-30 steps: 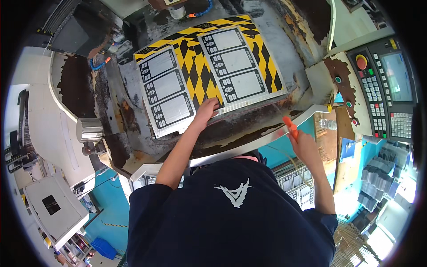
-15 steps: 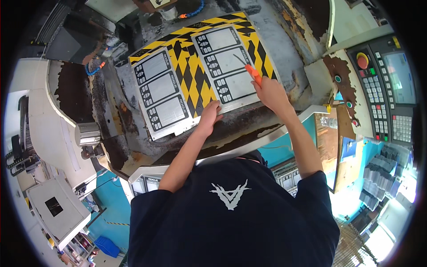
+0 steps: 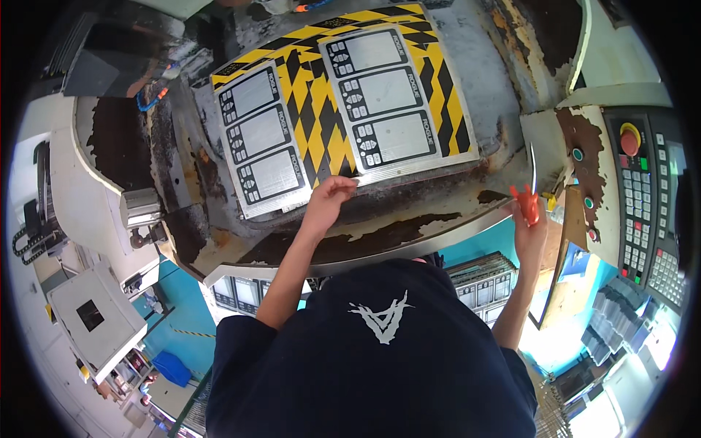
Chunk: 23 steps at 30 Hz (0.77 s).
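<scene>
Two pale metal sheets, the left sheet (image 3: 261, 131) and the right sheet (image 3: 384, 91), lie side by side, each printed with three black-framed panels with button symbols. Yellow-and-black striped tape (image 3: 315, 120) covers the surface between and around them. My left hand (image 3: 328, 203) is at their near edge, close to the gap, its fingers curled and pressed together; what they hold, if anything, is hidden. Off to the right, past the sheets, my right hand (image 3: 531, 232) is closed around an orange-handled tool (image 3: 527, 204) whose thin, curved metal tip points upward.
Rusty, worn machine walls and a raised front rim (image 3: 365, 257) surround the sheets. A control panel (image 3: 646, 212) with a red knob stands at the right. More printed sheets (image 3: 482, 285) sit below the rim. A blue hose (image 3: 153, 102) with an orange nozzle is at the left.
My right hand has moved with the orange-handled tool from over the right sheet to the right, near the machine's front rim. My left hand has shifted slightly left and nearer me.
</scene>
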Motion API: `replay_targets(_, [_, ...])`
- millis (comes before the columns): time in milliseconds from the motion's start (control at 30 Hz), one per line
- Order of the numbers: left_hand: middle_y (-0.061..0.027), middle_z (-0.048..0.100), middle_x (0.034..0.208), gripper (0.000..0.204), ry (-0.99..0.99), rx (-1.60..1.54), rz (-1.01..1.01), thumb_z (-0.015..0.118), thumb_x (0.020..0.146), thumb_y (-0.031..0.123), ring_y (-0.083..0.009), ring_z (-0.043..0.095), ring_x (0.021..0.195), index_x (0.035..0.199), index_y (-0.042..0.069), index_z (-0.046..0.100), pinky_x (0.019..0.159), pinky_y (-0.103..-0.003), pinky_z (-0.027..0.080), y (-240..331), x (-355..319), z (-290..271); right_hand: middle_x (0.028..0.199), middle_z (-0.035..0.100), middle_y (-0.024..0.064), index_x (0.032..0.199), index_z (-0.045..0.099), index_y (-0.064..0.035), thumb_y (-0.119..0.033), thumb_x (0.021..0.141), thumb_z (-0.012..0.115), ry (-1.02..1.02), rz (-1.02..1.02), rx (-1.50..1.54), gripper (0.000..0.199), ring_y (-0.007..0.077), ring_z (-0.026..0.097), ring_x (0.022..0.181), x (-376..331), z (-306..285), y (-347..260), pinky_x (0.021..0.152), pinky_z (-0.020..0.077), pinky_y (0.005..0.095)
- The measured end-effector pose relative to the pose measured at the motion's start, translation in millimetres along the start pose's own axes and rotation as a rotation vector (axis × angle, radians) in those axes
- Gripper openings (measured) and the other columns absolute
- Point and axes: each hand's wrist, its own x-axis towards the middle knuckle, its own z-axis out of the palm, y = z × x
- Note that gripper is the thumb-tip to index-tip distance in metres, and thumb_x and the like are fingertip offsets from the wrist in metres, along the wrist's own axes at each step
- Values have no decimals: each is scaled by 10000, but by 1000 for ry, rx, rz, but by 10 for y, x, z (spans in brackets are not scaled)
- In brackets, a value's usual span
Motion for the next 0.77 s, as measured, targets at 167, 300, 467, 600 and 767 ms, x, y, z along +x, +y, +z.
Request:
replay_targets(167, [-65, 695, 1133, 219, 58, -119, -232, 484, 1043, 147, -152, 641, 1058, 1163, 46, 636, 959, -287, 493, 60, 54, -18, 1317, 585, 204, 1328, 551, -32, 16, 947, 585, 35, -97, -190, 386, 337, 620, 1163, -205, -124, 100, 1011, 467, 424])
replay_targets(300, [-83, 688, 1172, 278, 78, -143, -244, 501, 1046, 243, -165, 633, 1086, 1196, 46, 629, 977, -321, 488, 99, 66, 3, 1292, 595, 188, 1270, 604, -49, 58, 931, 539, 5, -167, -238, 362, 353, 586, 1226, -62, -427, 377, 957, 496, 416])
replay_targets(467, [-97, 664, 1220, 326, 96, -193, -223, 482, 1056, 294, -182, 619, 1092, 1230, 37, 584, 994, -342, 473, 167, 23, -56, 905, 730, 157, 1109, 655, 0, -258, 1016, 551, 284, 85, -116, 293, 272, 732, 873, 587, -559, 289, 766, 541, 354])
replay_targets(600, [-100, 656, 1229, 335, 83, -206, -240, 478, 1056, 302, -180, 614, 1078, 1237, 36, 574, 1001, -351, 456, 114, -5, -132, 870, 738, 149, 1077, 679, -8, -318, 996, 582, 367, 144, -92, 335, 274, 739, 852, 1063, -620, 406, 752, 546, 356])
replay_targets(767, [-97, 649, 1252, 367, 109, -218, -251, 490, 1049, 323, -179, 617, 1093, 1269, 38, 560, 1016, -361, 447, 15, -124, -269, 902, 763, 130, 1098, 710, -55, -404, 969, 627, 436, 117, -407, 381, 258, 746, 844, 1374, -643, 349, 777, 561, 355])
